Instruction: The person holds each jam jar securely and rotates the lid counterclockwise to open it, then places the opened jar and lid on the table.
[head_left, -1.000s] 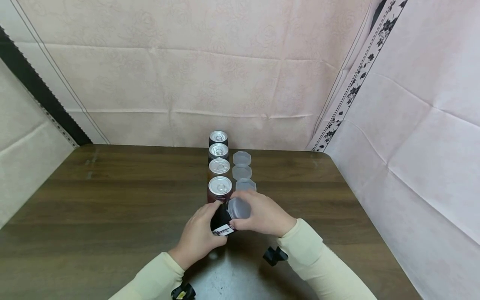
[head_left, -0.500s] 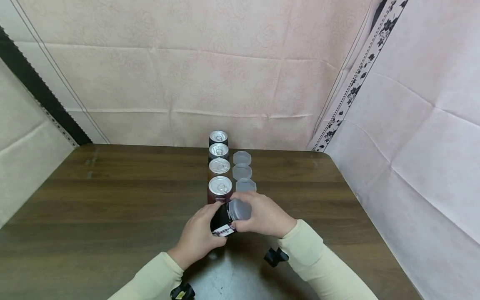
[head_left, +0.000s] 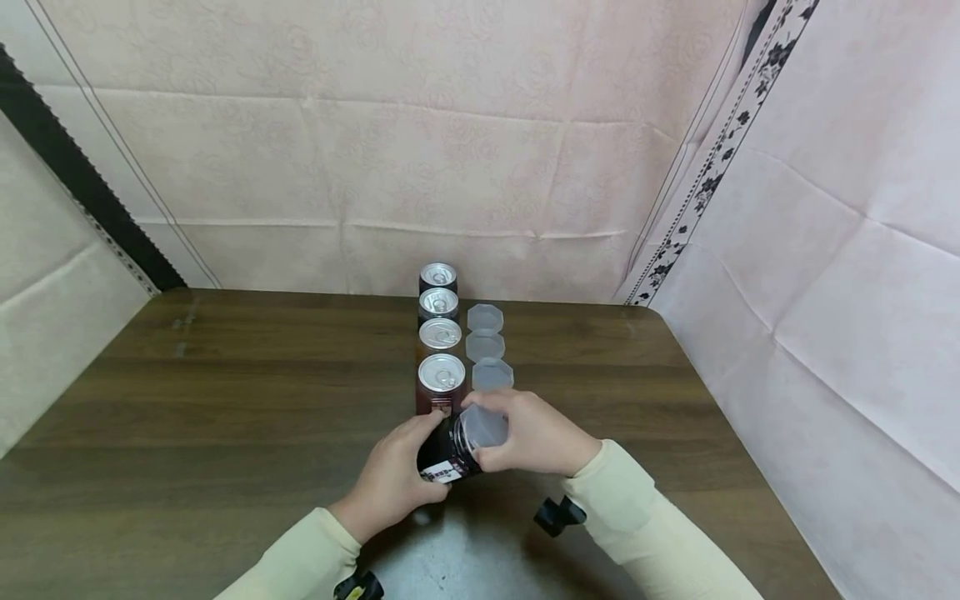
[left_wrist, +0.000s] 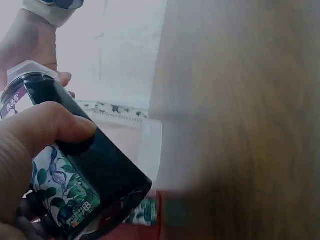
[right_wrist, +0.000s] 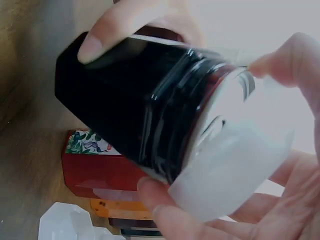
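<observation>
My left hand (head_left: 393,475) grips a dark, faceted can (head_left: 442,454) with a leafy printed label, tilted onto its side with its top to the right. In the right wrist view the can's silver pull-tab top (right_wrist: 212,120) shows. My right hand (head_left: 536,437) pinches a translucent octagonal plastic lid (right_wrist: 237,167) between thumb and fingers. The lid stands at an angle to the can's top, with a gap at one side and its lower edge close to the rim. In the left wrist view my left thumb (left_wrist: 65,122) presses on the can's side.
Several cans stand in a row beyond my hands, the nearest a dark red can (head_left: 441,379) with a silver top. Right of them several translucent lids (head_left: 492,373) lie in a line on the wooden table (head_left: 262,400). A pale cloth wall (head_left: 450,150) rises behind.
The lid has come partly away from the can's top, where it was on it before. My right hand has shifted slightly right and toward me, while my left hand moved slightly left with the can.
</observation>
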